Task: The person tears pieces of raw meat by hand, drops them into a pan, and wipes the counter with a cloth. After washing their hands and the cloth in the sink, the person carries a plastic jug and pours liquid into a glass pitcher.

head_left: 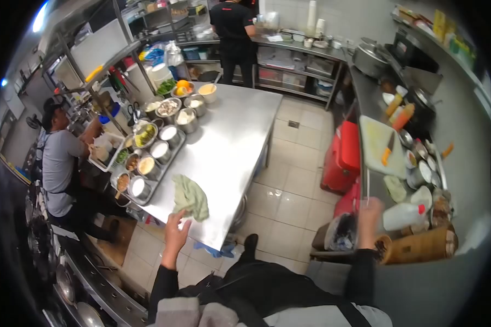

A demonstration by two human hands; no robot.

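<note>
My left hand (176, 234) is at the near edge of the steel table (229, 147), its thumb and fingers apart, just below a crumpled green cloth (190, 197). Whether a fingertip touches the cloth is hard to tell. My right hand (370, 215) is raised at the near end of the right counter, left of a white bottle with a red cap (403, 216). It is blurred, and what its fingers hold, if anything, cannot be made out. Left of the cloth stands a tray (157, 188) with several metal containers of ingredients.
A person in grey (60, 158) works at the left; another in black (233, 38) stands at the back counter. On the right counter lie a cutting board (382, 144) and an orange-handled knife (388, 150). A red cooler (342, 158) and a bin (335, 234) stand beside it.
</note>
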